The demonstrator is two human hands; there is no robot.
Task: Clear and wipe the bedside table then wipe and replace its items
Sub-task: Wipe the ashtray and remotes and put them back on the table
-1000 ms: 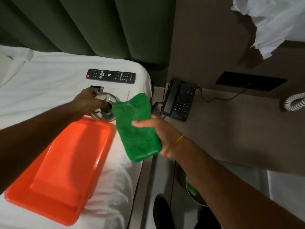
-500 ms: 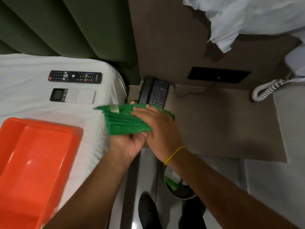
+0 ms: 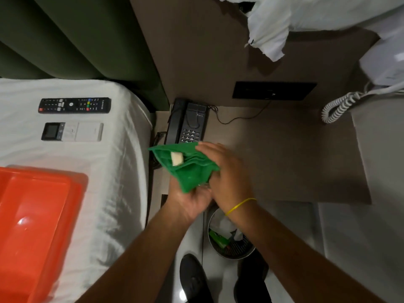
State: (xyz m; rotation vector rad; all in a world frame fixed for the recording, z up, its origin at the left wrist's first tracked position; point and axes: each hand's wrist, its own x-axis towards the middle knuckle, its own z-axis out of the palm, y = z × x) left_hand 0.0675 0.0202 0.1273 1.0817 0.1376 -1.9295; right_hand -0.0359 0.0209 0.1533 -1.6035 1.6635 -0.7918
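Note:
Both hands meet over the near left edge of the brown bedside table (image 3: 284, 162). My left hand (image 3: 190, 203) cups a bunched green cloth (image 3: 190, 173) from below, with a round glass dish (image 3: 203, 187) inside it; only a sliver of glass shows. My right hand (image 3: 227, 171) presses the cloth onto the dish from above. A white label (image 3: 176, 159) sticks out of the cloth's folds. A black telephone (image 3: 189, 123) stands at the table's back left corner, just beyond the cloth.
On the white bed at left lie a black TV remote (image 3: 74, 105), a white AC remote (image 3: 72, 131) and an upturned orange tray (image 3: 37, 215). A waste bin (image 3: 229, 239) and my shoes (image 3: 194, 281) are on the floor below. A coiled cord (image 3: 336, 107) hangs at right.
My left hand lifted the glass dish off the bed and brought it right, into the green cloth. Both hands now close around it over the table edge. The view shifted right.

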